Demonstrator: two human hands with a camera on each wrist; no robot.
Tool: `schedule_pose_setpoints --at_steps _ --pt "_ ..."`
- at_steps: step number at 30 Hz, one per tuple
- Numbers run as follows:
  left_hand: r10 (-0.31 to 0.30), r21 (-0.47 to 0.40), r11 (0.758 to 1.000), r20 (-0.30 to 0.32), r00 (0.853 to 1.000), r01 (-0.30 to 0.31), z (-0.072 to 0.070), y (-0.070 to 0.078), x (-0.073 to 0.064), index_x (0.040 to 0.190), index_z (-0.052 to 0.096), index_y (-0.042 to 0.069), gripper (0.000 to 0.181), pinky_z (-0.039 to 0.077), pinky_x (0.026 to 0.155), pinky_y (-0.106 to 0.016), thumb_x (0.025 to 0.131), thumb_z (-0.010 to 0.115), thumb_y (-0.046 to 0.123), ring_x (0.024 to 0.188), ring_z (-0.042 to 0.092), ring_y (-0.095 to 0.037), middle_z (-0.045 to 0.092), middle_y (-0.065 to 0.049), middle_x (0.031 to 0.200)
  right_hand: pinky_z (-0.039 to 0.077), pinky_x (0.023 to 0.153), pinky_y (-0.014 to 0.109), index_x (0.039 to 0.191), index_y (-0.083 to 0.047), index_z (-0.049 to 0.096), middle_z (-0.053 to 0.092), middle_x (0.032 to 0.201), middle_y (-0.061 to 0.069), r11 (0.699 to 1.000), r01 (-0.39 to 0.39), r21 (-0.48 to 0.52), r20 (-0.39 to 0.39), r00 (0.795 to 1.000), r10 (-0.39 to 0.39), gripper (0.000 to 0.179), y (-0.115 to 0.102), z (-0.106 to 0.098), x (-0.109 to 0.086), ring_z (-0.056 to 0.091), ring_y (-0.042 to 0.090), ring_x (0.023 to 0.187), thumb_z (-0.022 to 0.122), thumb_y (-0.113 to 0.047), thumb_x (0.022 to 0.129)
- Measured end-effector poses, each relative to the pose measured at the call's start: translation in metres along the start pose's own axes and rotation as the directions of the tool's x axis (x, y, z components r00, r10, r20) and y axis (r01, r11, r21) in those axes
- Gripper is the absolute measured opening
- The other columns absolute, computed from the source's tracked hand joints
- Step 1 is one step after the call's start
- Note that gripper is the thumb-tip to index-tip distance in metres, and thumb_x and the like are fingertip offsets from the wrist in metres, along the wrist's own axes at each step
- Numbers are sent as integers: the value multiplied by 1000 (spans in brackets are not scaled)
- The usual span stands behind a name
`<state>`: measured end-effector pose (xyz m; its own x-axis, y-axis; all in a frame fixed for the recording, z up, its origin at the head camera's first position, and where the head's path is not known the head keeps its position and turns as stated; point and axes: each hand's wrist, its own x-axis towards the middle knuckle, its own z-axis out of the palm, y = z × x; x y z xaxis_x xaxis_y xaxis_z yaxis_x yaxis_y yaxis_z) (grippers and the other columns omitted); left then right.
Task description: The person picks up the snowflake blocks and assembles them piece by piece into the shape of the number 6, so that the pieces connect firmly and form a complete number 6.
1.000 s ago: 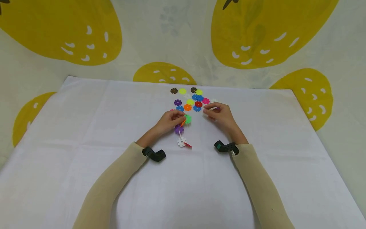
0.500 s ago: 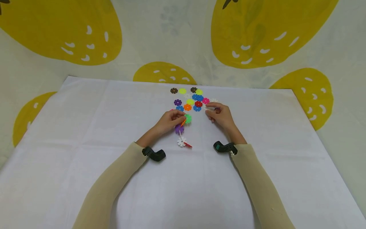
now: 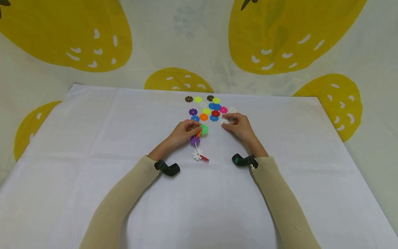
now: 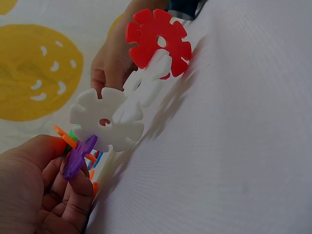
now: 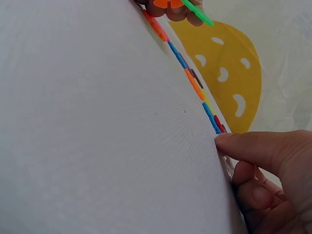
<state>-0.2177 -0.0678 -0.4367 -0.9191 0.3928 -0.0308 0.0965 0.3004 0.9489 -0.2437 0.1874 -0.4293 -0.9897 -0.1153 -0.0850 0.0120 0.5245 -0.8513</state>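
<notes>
White-clothed table [image 3: 205,207]; yellow-patterned backdrop [image 3: 183,45] behind; coloured discs [image 3: 206,111] scattered on far half

The linked discs [image 3: 195,140] run from the fingertips of the left hand [image 3: 187,130] back toward the person, on that wrist's right, their end disc [image 3: 204,158] nearest the person. The loose discs [image 3: 204,117] lie on the table [image 3: 205,200] ahead of and between both hands, reaching toward its far edge. A single disc [image 3: 223,121] lies left of the right hand [image 3: 238,125], between thumb and forefinger; another disc [image 3: 232,110] lies just beyond those fingers. The backdrop [image 3: 202,41] stands behind the table, beyond both hands.
</notes>
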Motion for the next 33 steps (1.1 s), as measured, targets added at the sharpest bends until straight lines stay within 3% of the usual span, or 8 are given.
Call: schedule_pose_setpoints --at_steps 3,6,12,16,24,33 --pt "-1 -6 1000 -4 1000 1 0 -1 0 117 64 -5 28 47 68 -17 97 61 15 77 57 -13 68 -17 101 39 69 24 121 -6 68 51 97 10 1000 11 -27 9 1000 -10 35 0 1 0 46 21 80 74 -16 88" --pt "-6 -16 1000 -8 1000 6 1 -2 0 118 64 -4 29 48 70 -17 97 61 15 78 59 -13 68 -17 103 39 66 23 117 -5 69 51 94 11 999 31 -10 13 999 -31 33 1 1 -1 46 19 76 75 -16 87" --pt "-14 -48 999 -14 1000 14 1 0 -1 120 62 -2 29 50 74 -16 97 62 15 81 61 -14 68 -18 105 47 60 17 116 -1 63 62 87 6 989 14 150 99 995 -29 31 -3 2 -3 56 13 61 70 -19 91" --pt "-20 -68 997 -19 1000 19 1 1 -1 120 61 0 28 50 75 -17 96 63 15 82 62 -14 68 -16 105 46 56 18 111 1 62 64 75 5 980 -8 197 176 984 -28 31 -7 3 -5 57 14 58 71 -21 91" --pt "-30 -73 997 -28 999 28 1 3 -1 119 61 -1 28 51 76 -18 95 64 15 83 63 -15 69 -17 105 48 56 23 103 2 67 66 82 10 972 107 209 228 961 -154 24 -9 7 -7 57 19 58 74 -15 87" --pt "-25 -62 998 -24 999 23 1 0 0 117 62 -2 27 49 70 -17 95 64 15 76 60 -12 68 -16 101 50 60 25 103 0 71 68 87 11 963 185 198 246 941 -232 23 -12 11 -9 59 27 60 76 -15 86"
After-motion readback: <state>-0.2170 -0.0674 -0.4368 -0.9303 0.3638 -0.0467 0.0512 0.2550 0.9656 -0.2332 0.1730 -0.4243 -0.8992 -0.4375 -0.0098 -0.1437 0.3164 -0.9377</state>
